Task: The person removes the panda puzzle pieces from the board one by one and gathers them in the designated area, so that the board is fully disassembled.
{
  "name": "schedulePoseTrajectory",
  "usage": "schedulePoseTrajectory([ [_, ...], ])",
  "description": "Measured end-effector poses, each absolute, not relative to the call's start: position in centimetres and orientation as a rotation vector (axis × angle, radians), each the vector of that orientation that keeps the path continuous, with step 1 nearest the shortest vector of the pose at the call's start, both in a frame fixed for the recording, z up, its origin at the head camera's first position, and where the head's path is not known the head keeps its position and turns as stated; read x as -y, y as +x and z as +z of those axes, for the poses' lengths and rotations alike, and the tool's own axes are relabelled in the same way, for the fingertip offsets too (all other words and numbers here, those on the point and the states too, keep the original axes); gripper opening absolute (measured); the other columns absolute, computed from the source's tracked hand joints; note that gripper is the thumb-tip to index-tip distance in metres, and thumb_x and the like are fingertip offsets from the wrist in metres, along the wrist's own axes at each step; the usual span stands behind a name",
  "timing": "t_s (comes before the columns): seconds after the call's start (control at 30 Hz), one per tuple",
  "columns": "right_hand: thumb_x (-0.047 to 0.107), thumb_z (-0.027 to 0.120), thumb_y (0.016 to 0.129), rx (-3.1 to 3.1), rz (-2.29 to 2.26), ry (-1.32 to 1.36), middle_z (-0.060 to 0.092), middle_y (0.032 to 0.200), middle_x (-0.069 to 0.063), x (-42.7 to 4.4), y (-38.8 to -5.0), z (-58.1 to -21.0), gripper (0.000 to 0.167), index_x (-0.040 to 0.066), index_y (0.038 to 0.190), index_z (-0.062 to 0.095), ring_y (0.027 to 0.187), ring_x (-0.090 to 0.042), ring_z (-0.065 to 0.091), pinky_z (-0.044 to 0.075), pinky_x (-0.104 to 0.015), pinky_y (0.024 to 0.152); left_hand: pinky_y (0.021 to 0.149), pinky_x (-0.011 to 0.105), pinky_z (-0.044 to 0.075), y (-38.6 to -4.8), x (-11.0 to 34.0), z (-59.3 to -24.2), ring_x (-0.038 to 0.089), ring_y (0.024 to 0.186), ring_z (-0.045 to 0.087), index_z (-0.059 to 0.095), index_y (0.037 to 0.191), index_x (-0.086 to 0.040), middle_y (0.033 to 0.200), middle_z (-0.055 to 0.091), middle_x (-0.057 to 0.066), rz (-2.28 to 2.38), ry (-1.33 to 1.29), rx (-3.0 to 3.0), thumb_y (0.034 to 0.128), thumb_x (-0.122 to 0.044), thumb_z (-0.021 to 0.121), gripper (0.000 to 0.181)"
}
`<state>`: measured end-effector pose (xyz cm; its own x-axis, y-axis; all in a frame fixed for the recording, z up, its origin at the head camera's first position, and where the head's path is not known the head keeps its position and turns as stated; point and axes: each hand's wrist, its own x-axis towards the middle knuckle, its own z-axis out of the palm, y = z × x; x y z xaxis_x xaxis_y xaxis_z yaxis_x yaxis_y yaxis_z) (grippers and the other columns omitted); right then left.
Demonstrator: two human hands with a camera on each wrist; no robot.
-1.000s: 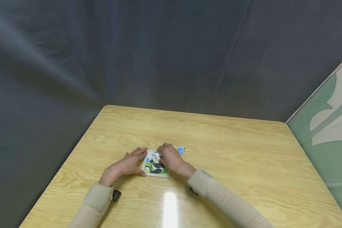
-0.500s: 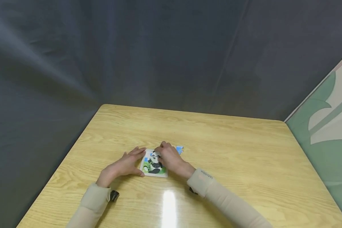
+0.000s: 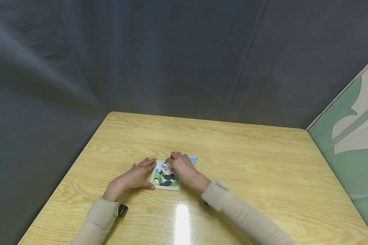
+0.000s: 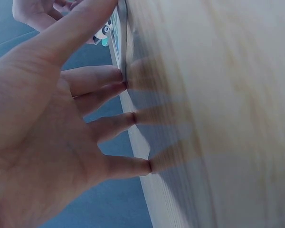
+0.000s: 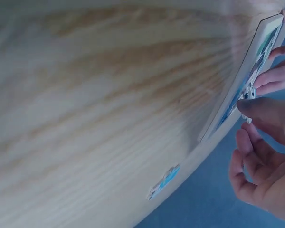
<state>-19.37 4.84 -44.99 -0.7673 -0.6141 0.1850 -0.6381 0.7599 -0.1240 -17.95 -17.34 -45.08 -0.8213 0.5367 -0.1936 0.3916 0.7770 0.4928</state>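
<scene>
A panda jigsaw puzzle (image 3: 167, 179) in a pale tray lies flat on the table. My left hand (image 3: 134, 177) spans the tray's left side, thumb at the near corner and index finger at the far one. Its fingers look straight in the left wrist view, their tips touching the table and the tray's edge. Over the tray's right side, my right hand (image 3: 185, 170) pinches a small puzzle piece (image 5: 247, 117) between thumb and fingertip, just above the picture. That hand hides the upper right of the puzzle in the head view. A loose blue puzzle piece (image 3: 193, 159) lies beyond the right hand.
The wood-grain table (image 3: 248, 163) extends around the tray, with a bright glare streak in front. Dark cloth (image 3: 184, 61) hangs behind and to the left. A green and cream patterned panel (image 3: 352, 146) stands at the right.
The right hand's fingers have shifted slightly over the puzzle's upper right area. The left hand stays at the tray's left side. The whole head view has shifted slightly.
</scene>
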Motion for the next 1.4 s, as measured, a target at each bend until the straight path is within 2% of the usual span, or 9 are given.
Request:
schedulePoseTrajectory([
  [0.37,0.002,0.067,0.089,2.795,0.404,0.939,0.06,0.104,-0.004,-6.6,-19.7,-44.0,0.032,0.008,0.12,0.066,0.091,-0.018,0.056,0.051,-0.032,0.073,0.105,0.073,0.012,-18.3,17.1,-45.1,0.039,0.144,0.015,0.038,0.144,0.005,0.157,0.025,0.014,0.614,0.713,-2.666,0.0721,-0.036,0.082,0.093],
  [0.47,-0.001,0.066,0.088,2.764,0.463,0.927,0.061,0.103,-0.003,-7.6,-19.6,-43.6,0.033,0.009,0.119,0.067,0.09,-0.018,0.055,0.05,-0.032,0.072,0.105,0.073,0.012,-18.4,16.9,-45.2,0.039,0.144,0.015,0.039,0.143,0.005,0.157,0.025,0.014,0.626,0.716,-2.663,0.0714,-0.036,0.083,0.094],
  [0.7,-0.011,0.07,0.08,2.666,0.513,0.9,0.064,0.099,-0.005,-11.5,-19.5,-43.0,0.035,0.007,0.109,0.07,0.082,-0.02,0.056,0.047,-0.029,0.06,0.104,0.074,0.01,-18.1,16.8,-45.4,0.04,0.144,0.014,0.037,0.145,0.004,0.157,0.024,0.014,0.641,0.736,-2.651,0.0727,-0.036,0.082,0.093],
  [1.0,-0.015,0.076,0.072,2.681,0.542,0.808,0.068,0.096,-0.008,-17.1,-19.2,-44.2,0.036,0.003,0.104,0.072,0.08,-0.022,0.059,0.052,-0.029,0.062,0.104,0.075,0.009,-17.6,17.6,-45.7,0.039,0.144,0.013,0.037,0.145,0.004,0.157,0.024,0.013,0.638,0.713,-2.66,0.0723,-0.037,0.082,0.094],
  [1.4,-0.014,0.075,0.072,2.752,0.486,0.808,0.069,0.094,-0.008,-21.1,-19.5,-45.1,0.037,0.006,0.102,0.075,0.078,-0.02,0.057,0.05,-0.027,0.062,0.103,0.076,0.008,-18.0,17.7,-45.6,0.041,0.144,0.014,0.037,0.144,0.005,0.157,0.024,0.014,0.665,0.752,-2.666,0.0726,-0.039,0.081,0.095],
])
